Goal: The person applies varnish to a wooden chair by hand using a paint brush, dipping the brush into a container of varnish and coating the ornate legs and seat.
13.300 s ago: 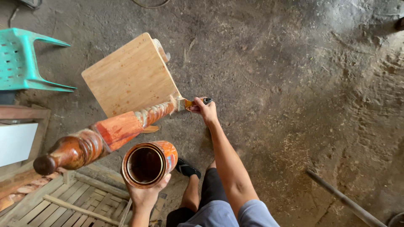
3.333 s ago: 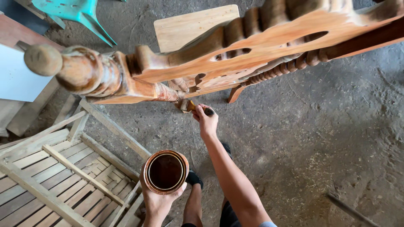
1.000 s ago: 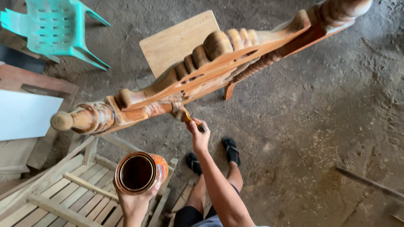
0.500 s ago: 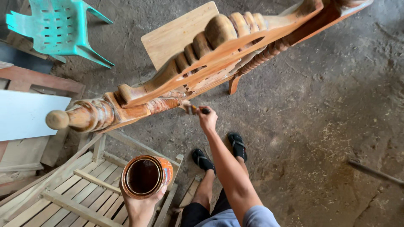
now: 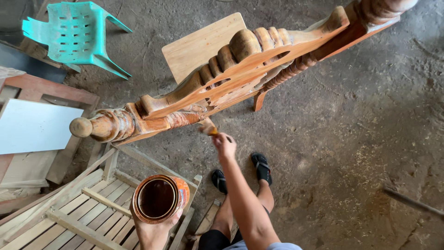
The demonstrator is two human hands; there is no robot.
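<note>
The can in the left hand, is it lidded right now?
No: the can in the left hand is open, with its round mouth uncovered and dark liquid visible inside.

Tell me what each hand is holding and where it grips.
Right hand grips a paintbrush by its handle; left hand holds an orange can from underneath.

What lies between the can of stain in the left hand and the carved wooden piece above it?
In the head view, only slatted wooden frames and bare dirt floor lie between the can in the left hand and the carved piece.
</note>
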